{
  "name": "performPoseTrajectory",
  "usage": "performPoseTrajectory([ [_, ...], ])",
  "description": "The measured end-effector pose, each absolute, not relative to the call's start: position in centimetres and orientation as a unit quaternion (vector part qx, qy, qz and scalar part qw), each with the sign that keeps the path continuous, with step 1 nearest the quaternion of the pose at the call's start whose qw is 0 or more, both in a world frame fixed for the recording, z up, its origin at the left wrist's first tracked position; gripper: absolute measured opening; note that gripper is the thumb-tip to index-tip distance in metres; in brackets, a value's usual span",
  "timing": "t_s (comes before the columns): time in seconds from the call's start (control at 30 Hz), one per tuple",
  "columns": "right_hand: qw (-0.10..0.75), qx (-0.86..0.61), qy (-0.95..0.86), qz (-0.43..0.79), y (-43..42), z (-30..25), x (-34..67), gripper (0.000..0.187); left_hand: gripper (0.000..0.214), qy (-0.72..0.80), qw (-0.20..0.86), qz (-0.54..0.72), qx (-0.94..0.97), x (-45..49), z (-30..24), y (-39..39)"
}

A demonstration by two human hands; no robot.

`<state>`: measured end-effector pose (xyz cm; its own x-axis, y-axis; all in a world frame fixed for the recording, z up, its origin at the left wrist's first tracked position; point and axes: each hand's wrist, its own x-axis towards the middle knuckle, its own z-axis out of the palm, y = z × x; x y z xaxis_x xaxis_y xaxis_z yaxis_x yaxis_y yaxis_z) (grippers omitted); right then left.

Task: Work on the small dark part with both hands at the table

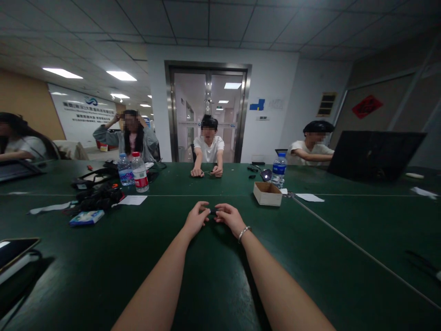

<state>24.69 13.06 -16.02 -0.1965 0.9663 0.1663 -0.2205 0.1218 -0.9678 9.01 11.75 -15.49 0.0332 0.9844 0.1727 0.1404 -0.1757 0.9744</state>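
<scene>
Both my arms stretch forward over the dark green table (220,276). My left hand (196,219) and my right hand (230,218) meet at the middle, fingers curled and pinched on a small dark object (212,211) held between them just above the tabletop. The object is too small to name. A silver bracelet (244,232) sits on my right wrist.
A small cardboard box (268,193) stands to the right of my hands. Two water bottles (134,171), black gear and a blue packet (87,218) lie at the left, a phone (15,250) near left. Another bottle (279,170) and an open laptop (374,155) at the right. Several people sit opposite.
</scene>
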Motion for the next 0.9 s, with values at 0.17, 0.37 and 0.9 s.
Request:
performPoseTrajectory([
  [0.17,0.526,-0.352,-0.532,0.562,13.05,-16.05,24.69,0.026,0.024,0.480,0.422,0.495,0.588,8.91,-15.25,11.52],
  [0.37,0.531,-0.341,-0.532,0.565,12.98,-16.01,24.63,0.028,0.027,0.480,0.416,0.498,0.591,8.91,-15.65,11.96],
  [0.9,0.537,-0.352,-0.540,0.544,13.12,-16.10,24.65,0.027,0.028,0.519,0.399,0.477,0.587,8.94,-15.01,11.36],
])
